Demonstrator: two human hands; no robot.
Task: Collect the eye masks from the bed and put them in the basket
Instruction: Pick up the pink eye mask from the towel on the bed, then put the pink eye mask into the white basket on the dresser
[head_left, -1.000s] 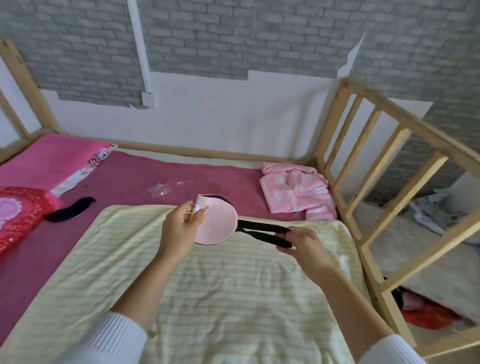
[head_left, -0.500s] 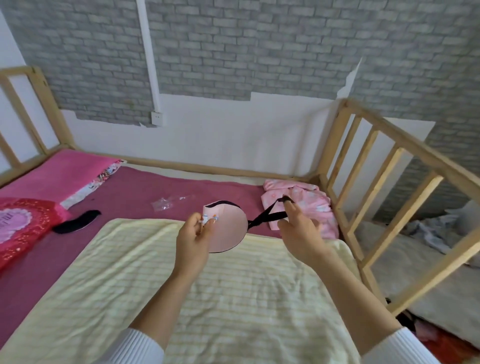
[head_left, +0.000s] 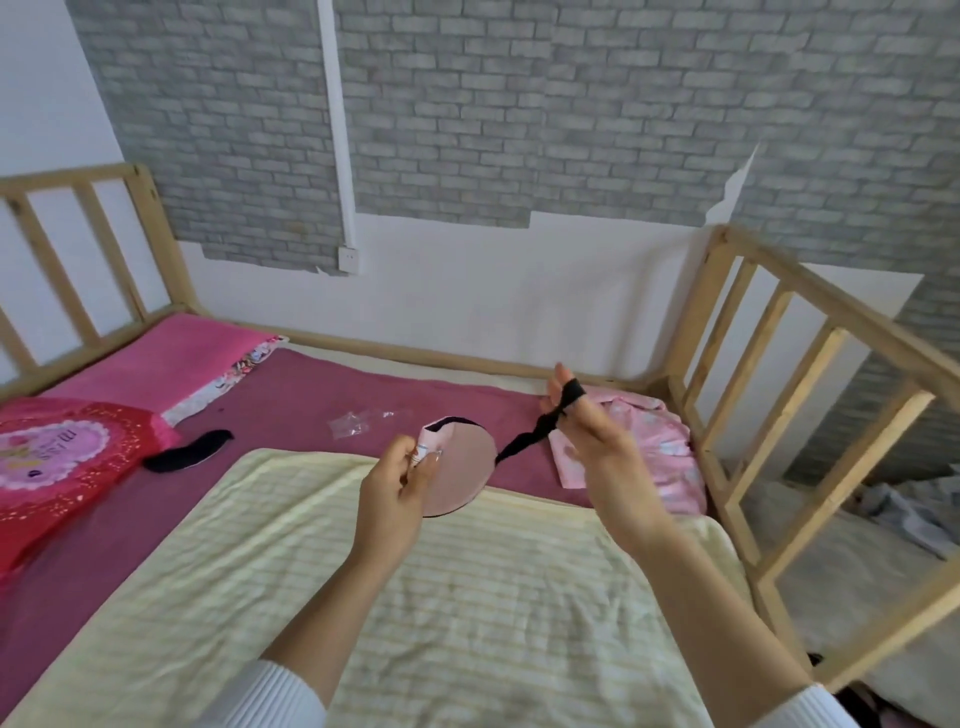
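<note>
I hold a pink eye mask with black trim above the bed, over the far edge of the pale yellow striped blanket. My left hand pinches the mask's folded left end. My right hand is raised to the right, with the mask's black elastic strap looped over its fingers and pulled taut. A black eye mask lies on the maroon sheet at the left. No basket is in view.
A red and pink cushion and a pink pillow lie at the left. Folded pink pyjamas sit by the wooden footboard rails on the right. A clear plastic wrapper rests on the sheet.
My right hand has lifted and moved up and right, stretching the strap from low and horizontal to slanting upward. The view has tilted up, showing more wall.
</note>
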